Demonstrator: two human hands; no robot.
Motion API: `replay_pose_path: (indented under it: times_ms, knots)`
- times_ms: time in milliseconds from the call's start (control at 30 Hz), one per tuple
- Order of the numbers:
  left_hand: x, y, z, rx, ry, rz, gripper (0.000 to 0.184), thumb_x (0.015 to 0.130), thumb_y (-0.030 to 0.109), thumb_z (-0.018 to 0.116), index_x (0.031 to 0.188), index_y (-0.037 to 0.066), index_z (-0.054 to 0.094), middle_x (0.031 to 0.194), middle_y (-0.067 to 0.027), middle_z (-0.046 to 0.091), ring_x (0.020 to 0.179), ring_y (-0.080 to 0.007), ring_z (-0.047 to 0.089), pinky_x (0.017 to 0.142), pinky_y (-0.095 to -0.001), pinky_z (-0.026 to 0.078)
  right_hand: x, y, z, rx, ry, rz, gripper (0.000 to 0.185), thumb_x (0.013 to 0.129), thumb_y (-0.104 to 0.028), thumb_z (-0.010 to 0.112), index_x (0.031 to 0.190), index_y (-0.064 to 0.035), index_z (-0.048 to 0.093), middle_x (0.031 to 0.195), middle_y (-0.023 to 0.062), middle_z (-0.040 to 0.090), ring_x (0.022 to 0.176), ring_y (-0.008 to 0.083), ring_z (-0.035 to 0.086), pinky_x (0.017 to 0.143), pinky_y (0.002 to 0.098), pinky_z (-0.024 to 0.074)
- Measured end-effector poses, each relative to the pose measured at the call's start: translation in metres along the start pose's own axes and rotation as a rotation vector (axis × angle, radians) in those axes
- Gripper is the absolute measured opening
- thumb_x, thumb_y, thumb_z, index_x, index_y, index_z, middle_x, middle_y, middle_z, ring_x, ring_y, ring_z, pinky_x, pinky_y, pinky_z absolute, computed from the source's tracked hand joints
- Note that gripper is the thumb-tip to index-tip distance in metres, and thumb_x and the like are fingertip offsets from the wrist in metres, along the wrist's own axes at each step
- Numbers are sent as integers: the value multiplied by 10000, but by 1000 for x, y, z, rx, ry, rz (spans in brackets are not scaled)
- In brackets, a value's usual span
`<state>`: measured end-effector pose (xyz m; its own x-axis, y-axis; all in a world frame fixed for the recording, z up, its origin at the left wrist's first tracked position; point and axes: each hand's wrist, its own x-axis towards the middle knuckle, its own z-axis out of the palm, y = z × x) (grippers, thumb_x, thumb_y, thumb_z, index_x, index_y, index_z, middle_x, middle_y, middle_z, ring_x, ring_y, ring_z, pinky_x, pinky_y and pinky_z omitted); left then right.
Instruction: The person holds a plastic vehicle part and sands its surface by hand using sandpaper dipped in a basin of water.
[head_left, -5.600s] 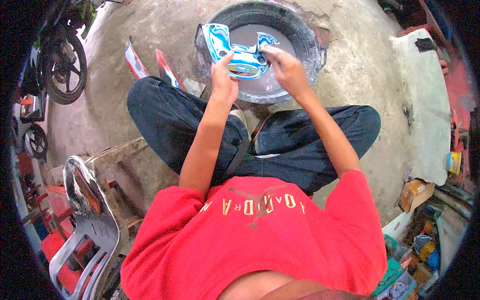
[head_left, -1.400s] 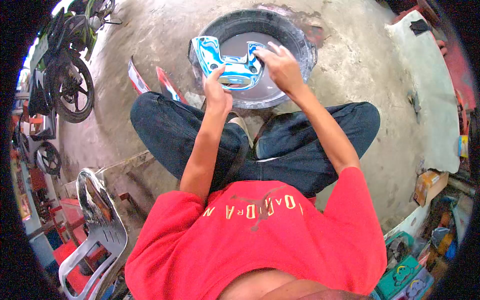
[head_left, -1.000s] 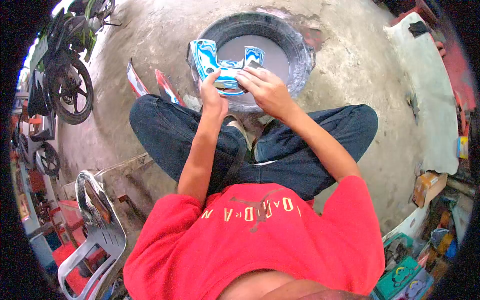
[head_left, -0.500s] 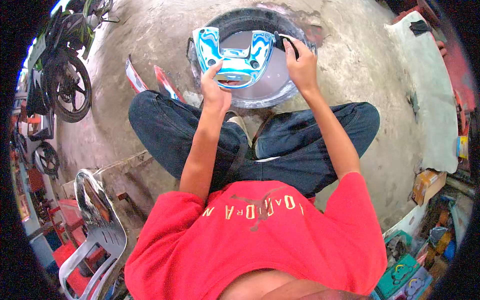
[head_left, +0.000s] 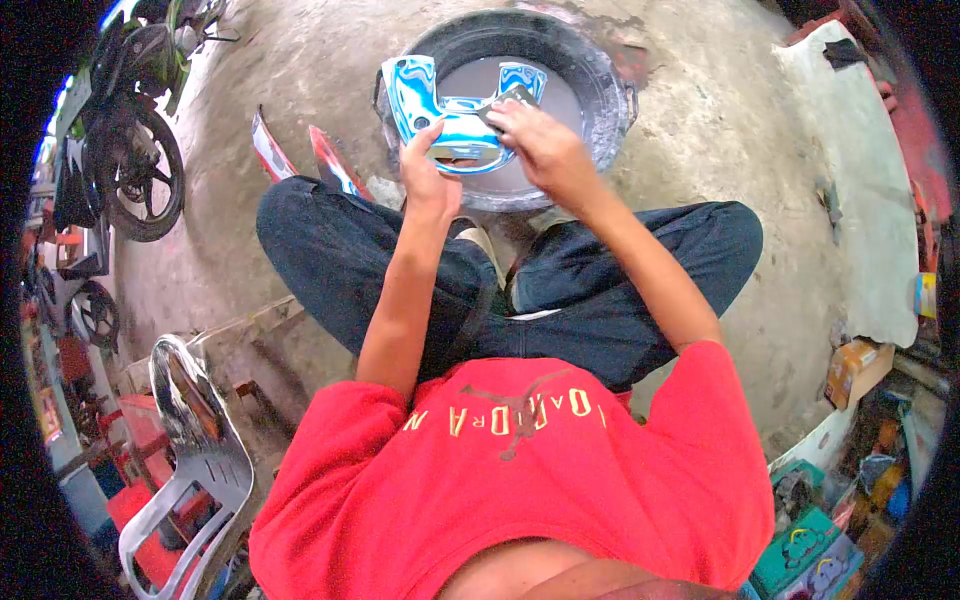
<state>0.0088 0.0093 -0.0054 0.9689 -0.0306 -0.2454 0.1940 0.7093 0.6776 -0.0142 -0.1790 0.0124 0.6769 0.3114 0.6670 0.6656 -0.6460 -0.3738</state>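
Note:
My left hand (head_left: 430, 178) grips the lower left part of a glossy blue-and-white U-shaped panel (head_left: 414, 90), thumb on its face. The panel is held above a round black tub (head_left: 600, 75) of cloudy grey water (head_left: 475, 77). A dark, thin flat piece (head_left: 517, 97) is under the fingers of my right hand (head_left: 545, 150), which presses it on the panel's right side, near the inner corner. The panel's lower right portion is partly covered by that hand.
Two red, white and blue panels (head_left: 335, 160) lie on the concrete floor left of the tub. A motorcycle wheel (head_left: 145, 172) stands at the left, a grey plastic chair (head_left: 215, 470) at the lower left. A cardboard box (head_left: 858, 372) and green case (head_left: 800, 545) are at the right.
My right hand has moved left from beyond the panel's right edge onto its face, bringing the dark piece with it. The panel has tilted slightly; my left hand keeps its hold.

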Motion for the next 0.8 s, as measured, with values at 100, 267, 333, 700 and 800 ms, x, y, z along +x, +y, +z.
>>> replay_pose_path:
  times_ms: [100,267,333,700,800]
  knots:
    - [-3,0,2,-6,49,19,290,872,136,609,1154,67,597,1009,-90,680,853,-228,706,625,-395,607,-3,25,6,-15,-38,-11,350,896,-55,602,1244,-74,630,1282,144,652,1211,305,618,1041,414,486]
    - [4,-3,0,11,63,-22,287,875,141,603,1143,39,598,1009,-103,680,847,-244,706,648,-405,612,-7,6,3,16,-99,-94,420,855,25,566,1260,-62,634,1287,146,654,1229,299,614,1052,410,486]
    - [-3,-1,1,10,37,-5,294,880,131,586,1154,25,597,1026,-116,683,854,-260,705,682,-419,608,0,31,0,-41,-77,-76,412,860,24,551,1254,-57,636,1277,156,656,1225,301,614,1050,413,487]
    - [-6,0,3,102,74,-35,302,890,184,593,1146,24,607,1079,-131,677,971,-307,682,837,-501,562,-13,51,7,-93,-73,-2,381,890,-73,523,1253,-72,638,1283,163,652,1194,308,628,1021,411,501]
    - [0,-2,-1,11,55,-67,294,890,124,576,1170,33,576,1034,-121,672,908,-283,697,725,-459,595,-14,1,2,16,-151,-45,413,871,0,542,1272,-48,632,1282,163,651,1219,317,612,1052,394,484]
